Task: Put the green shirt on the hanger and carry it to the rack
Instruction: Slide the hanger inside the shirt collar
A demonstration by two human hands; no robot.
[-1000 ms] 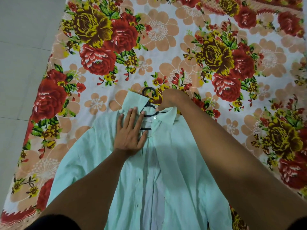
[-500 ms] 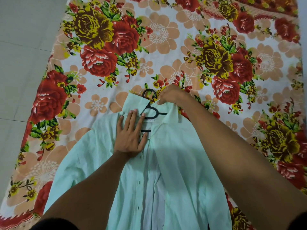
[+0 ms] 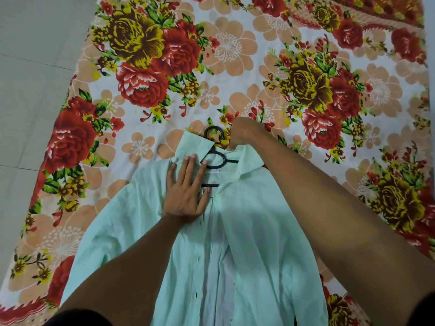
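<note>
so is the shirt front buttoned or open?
Open. The green shirt lies flat with its front edges parted, showing the black hanger at the collar.

Two bare forearms and hands, seen from a head-worn camera

Both arms are left uncovered from wrist to above the elbow; dark sleeve edges, black or nearly so, are seen only at the bottom corners of the view. No rings, watch or bands are worn on the left hand [image 3: 186, 196]. Short, pale nails are shown on its fingers. The right hand [image 3: 240, 135] is seen only from the back
</note>
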